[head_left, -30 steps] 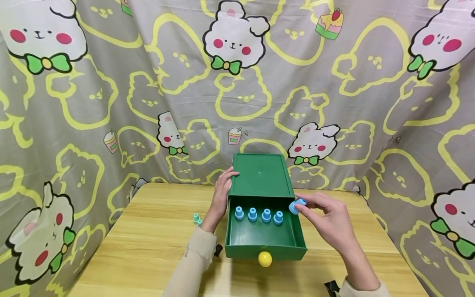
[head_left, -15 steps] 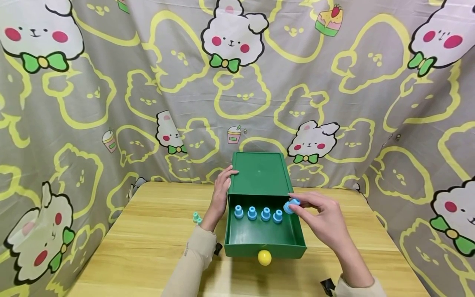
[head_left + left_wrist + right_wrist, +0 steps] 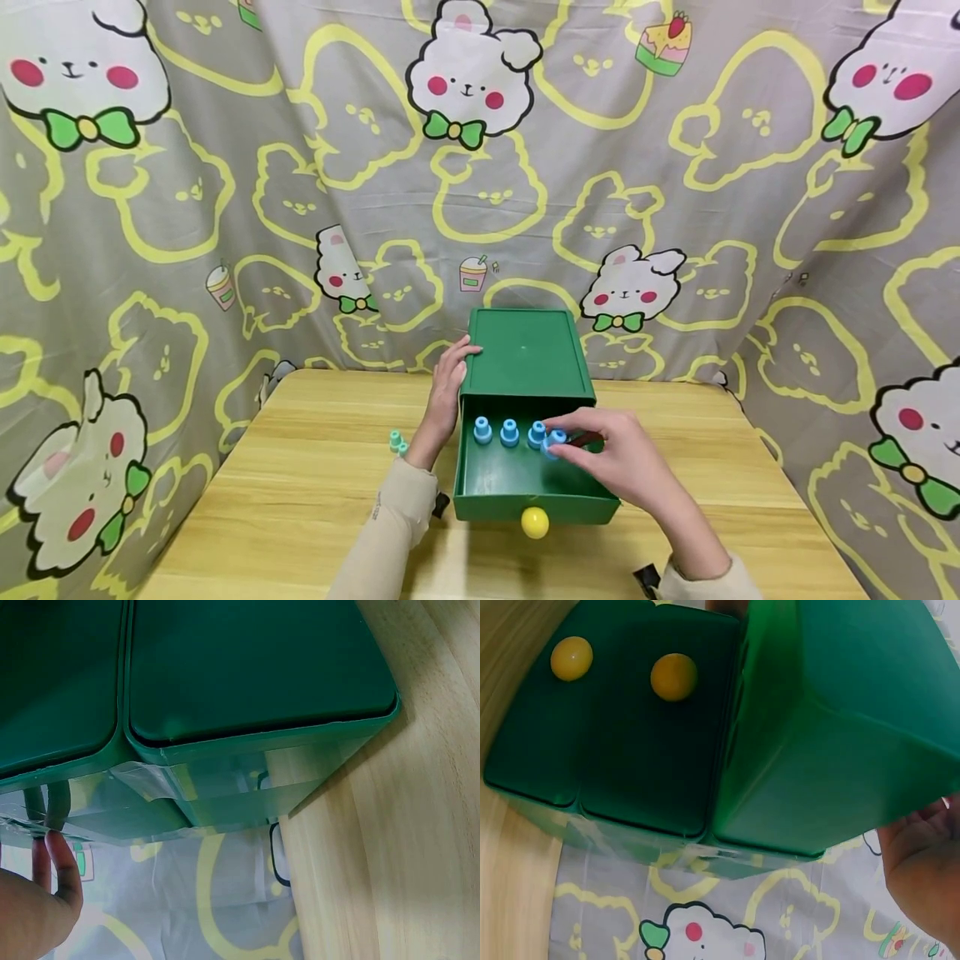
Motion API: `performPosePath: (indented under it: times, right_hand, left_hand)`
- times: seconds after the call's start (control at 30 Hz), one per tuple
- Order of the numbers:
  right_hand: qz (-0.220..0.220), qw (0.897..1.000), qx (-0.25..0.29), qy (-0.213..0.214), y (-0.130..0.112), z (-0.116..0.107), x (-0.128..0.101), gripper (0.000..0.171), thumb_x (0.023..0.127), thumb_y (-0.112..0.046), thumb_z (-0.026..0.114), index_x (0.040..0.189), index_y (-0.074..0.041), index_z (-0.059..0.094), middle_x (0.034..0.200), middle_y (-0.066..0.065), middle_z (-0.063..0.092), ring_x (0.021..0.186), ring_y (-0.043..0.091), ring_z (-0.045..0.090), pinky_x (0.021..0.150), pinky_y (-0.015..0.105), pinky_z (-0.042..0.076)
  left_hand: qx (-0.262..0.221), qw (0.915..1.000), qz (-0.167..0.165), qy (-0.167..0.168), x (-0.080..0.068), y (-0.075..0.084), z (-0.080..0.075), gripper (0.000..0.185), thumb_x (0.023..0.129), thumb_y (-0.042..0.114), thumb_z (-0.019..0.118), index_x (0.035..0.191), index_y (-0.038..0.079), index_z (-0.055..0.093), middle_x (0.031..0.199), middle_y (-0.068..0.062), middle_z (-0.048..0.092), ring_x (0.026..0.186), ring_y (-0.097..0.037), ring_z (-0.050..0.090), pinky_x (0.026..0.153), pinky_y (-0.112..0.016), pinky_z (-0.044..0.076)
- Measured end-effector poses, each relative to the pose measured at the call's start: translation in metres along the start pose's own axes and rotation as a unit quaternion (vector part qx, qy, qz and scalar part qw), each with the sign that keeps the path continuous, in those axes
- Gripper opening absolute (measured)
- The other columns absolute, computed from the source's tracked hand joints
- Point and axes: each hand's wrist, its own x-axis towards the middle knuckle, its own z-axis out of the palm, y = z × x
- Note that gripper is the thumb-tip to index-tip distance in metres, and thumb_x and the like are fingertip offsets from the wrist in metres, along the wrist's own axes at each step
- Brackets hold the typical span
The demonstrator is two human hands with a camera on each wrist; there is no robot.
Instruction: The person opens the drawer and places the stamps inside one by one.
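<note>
A green plastic drawer cabinet (image 3: 525, 354) stands on the table with its top drawer (image 3: 510, 483) pulled out. My left hand (image 3: 447, 383) rests against the cabinet's left side, fingertips at the top edge. My right hand (image 3: 626, 454) reaches over the drawer's right side and pinches a blue stepped plastic piece (image 3: 555, 444) between thumb and fingers. It sits close beside another blue piece (image 3: 537, 434); two more blue pieces (image 3: 496, 432) stand upright to the left. The right hand hides the drawer's right back corner. In the right wrist view, the drawer wall (image 3: 855, 750) hides the fingertips.
Small light-green pieces (image 3: 397, 442) lie on the wooden table (image 3: 322, 467), left of my left forearm. A yellow ball knob (image 3: 535, 522) sticks out from the drawer front. Lower closed drawers (image 3: 637, 742) have yellow knobs too. A patterned curtain (image 3: 495, 200) hangs behind the table.
My right hand has moved left and down into the drawer, from the right edge to the row of blue pieces. Three stand free where four stood. My left hand has stayed put.
</note>
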Motion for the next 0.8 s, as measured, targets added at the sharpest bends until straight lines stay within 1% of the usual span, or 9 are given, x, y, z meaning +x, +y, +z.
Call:
performPosePath:
  times: [0.13, 0.33, 0.5, 0.67, 0.8]
  right_hand:
    - [0.005, 0.999, 0.016, -0.033, 0.000, 0.004, 0.002, 0.026, 0.088, -0.017, 0.083, 0.113, -0.013, 0.080, 0.104, -0.006, 0.077, 0.086, 0.003, 0.070, 0.075, 0.026, 0.061]
    - [0.005, 0.998, 0.013, -0.055, -0.001, 0.009, 0.006, 0.022, 0.088, -0.019, 0.083, 0.109, -0.015, 0.081, 0.101, -0.008, 0.078, 0.086, 0.002, 0.071, 0.075, 0.026, 0.060]
    - [-0.001, 0.997, 0.008, -0.071, -0.002, 0.012, 0.010, 0.022, 0.087, -0.018, 0.084, 0.108, -0.014, 0.081, 0.099, -0.010, 0.076, 0.086, 0.001, 0.070, 0.076, 0.025, 0.060]
    - [-0.013, 0.996, 0.007, -0.093, -0.001, 0.014, 0.016, 0.021, 0.089, -0.020, 0.083, 0.109, -0.014, 0.081, 0.099, -0.009, 0.077, 0.087, 0.003, 0.069, 0.076, 0.025, 0.060]
    - [-0.022, 0.993, 0.000, -0.114, -0.001, 0.015, 0.018, 0.020, 0.089, -0.018, 0.083, 0.109, -0.015, 0.082, 0.097, -0.010, 0.076, 0.087, 0.004, 0.066, 0.075, 0.024, 0.058]
  left_hand:
    - [-0.005, 0.9999, 0.006, 0.007, -0.001, -0.005, 0.001, 0.040, 0.112, 0.017, 0.031, 0.140, 0.009, 0.059, 0.165, -0.012, 0.036, 0.155, -0.033, 0.026, 0.123, -0.065, -0.002]
    - [0.000, 0.9999, 0.008, 0.008, -0.002, -0.006, 0.001, 0.040, 0.112, 0.023, 0.032, 0.139, 0.017, 0.061, 0.165, -0.004, 0.038, 0.155, -0.028, 0.027, 0.123, -0.063, 0.000]
    - [0.006, 0.9999, 0.008, 0.006, -0.001, -0.006, 0.001, 0.041, 0.113, 0.026, 0.031, 0.140, 0.018, 0.060, 0.165, -0.004, 0.037, 0.155, -0.029, 0.027, 0.123, -0.064, 0.000]
    - [0.003, 1.0000, 0.007, 0.005, -0.001, -0.005, 0.000, 0.041, 0.112, 0.026, 0.031, 0.140, 0.017, 0.060, 0.166, -0.004, 0.037, 0.155, -0.029, 0.026, 0.123, -0.065, -0.002]
    - [0.003, 1.0000, 0.005, 0.006, -0.001, -0.006, 0.001, 0.041, 0.113, 0.026, 0.030, 0.140, 0.017, 0.059, 0.166, -0.003, 0.037, 0.155, -0.028, 0.027, 0.123, -0.063, 0.000]
